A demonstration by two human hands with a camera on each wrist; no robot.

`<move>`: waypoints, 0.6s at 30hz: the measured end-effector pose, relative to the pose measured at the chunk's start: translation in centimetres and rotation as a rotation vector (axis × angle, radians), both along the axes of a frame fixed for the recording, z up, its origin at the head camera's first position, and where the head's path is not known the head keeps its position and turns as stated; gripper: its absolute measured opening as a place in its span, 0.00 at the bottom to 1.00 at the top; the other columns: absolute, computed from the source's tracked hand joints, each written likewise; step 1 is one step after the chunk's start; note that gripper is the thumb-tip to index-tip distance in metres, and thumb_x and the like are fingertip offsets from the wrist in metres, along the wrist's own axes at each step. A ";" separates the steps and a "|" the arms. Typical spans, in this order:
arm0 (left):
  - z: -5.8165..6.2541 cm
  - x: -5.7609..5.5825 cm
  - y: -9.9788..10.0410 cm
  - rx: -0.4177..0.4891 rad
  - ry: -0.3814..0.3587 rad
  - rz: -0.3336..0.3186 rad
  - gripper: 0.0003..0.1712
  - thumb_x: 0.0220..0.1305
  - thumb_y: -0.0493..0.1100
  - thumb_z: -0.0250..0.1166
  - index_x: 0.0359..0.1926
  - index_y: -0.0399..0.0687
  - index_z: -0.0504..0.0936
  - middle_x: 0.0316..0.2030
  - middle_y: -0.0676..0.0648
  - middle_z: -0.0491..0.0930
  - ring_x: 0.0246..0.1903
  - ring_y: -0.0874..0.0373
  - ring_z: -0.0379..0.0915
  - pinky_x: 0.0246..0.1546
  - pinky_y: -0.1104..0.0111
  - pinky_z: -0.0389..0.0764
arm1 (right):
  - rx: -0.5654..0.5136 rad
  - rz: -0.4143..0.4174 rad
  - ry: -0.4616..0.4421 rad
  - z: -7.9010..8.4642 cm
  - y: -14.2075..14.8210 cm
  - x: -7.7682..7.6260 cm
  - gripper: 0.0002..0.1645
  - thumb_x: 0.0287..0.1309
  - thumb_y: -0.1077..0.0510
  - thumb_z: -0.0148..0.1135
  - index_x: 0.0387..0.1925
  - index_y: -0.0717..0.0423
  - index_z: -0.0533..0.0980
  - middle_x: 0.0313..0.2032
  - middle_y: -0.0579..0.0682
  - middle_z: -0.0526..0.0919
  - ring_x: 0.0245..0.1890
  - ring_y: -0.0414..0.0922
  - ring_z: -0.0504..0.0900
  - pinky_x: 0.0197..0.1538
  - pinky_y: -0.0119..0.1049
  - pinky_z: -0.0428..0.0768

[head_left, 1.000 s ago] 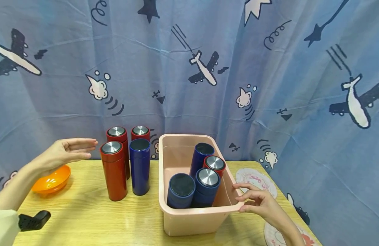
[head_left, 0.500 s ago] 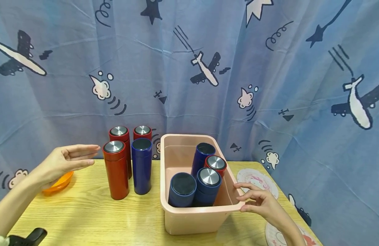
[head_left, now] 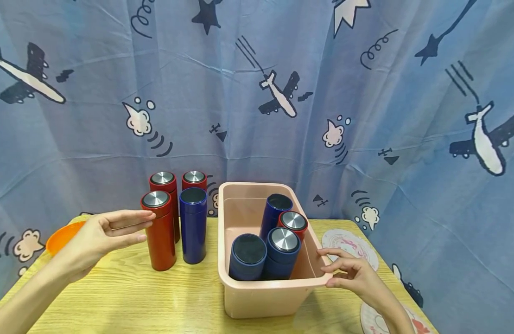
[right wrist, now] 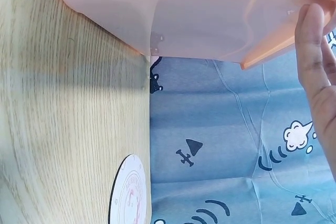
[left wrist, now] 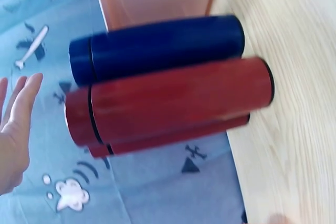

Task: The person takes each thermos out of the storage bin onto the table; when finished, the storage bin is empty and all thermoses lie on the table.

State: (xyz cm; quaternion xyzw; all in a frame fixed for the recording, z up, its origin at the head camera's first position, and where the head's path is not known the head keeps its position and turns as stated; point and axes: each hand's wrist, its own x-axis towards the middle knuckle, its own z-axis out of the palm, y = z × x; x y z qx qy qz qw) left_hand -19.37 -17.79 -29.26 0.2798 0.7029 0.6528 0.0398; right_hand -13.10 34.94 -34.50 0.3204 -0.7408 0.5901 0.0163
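Note:
My left hand (head_left: 102, 236) is raised with straight fingers, its fingertips overlapping the upper part of the front red thermos (head_left: 162, 246) in the head view. Two more red thermoses stand behind, and a glossy blue thermos (head_left: 193, 234) is beside them. All are upright on the table. In the left wrist view, the fingers of that hand (left wrist: 18, 129) are apart from the thermos lids. My right hand (head_left: 350, 273) pinches the right front corner rim of a pink plastic bin (head_left: 261, 299). Inside it stand several thermoses: dark blue (head_left: 247, 257), blue and red (head_left: 294, 221).
An orange bowl (head_left: 60, 239) lies at the table's left, partly hidden by my left hand. To the right of the bin are two round printed mats, the farther mat (head_left: 329, 239) near the table edge. A blue patterned curtain (head_left: 240, 139) hangs behind the table.
My left hand has moved right and slightly down toward the front red thermos. The view has shifted a little to the left. My right hand keeps its hold on the bin rim.

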 end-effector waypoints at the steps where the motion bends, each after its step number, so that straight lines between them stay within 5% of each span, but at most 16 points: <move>1: 0.0 0.2 0.3 0.000 -0.006 -0.002 0.23 0.63 0.27 0.59 0.58 0.43 0.78 0.52 0.54 0.81 0.52 0.64 0.77 0.47 0.74 0.79 | -0.001 0.004 0.003 0.0 0.0 0.0 0.15 0.53 0.77 0.60 0.44 0.69 0.81 0.59 0.46 0.75 0.53 0.40 0.79 0.42 0.33 0.84; 12: -0.5 1.7 3.9 0.009 -0.106 -0.026 0.24 0.62 0.32 0.63 0.60 0.37 0.75 0.52 0.56 0.81 0.52 0.63 0.77 0.49 0.74 0.78 | -0.023 0.025 0.008 -0.1 0.1 0.0 0.16 0.54 0.77 0.60 0.44 0.68 0.81 0.59 0.47 0.75 0.51 0.42 0.80 0.42 0.34 0.84; 18: -1.0 2.0 6.3 0.027 -0.166 -0.111 0.27 0.61 0.33 0.65 0.61 0.31 0.72 0.54 0.49 0.80 0.52 0.63 0.77 0.48 0.69 0.80 | -0.011 0.000 -0.011 -0.1 0.1 0.0 0.13 0.54 0.76 0.61 0.42 0.70 0.80 0.59 0.46 0.75 0.52 0.41 0.79 0.42 0.34 0.84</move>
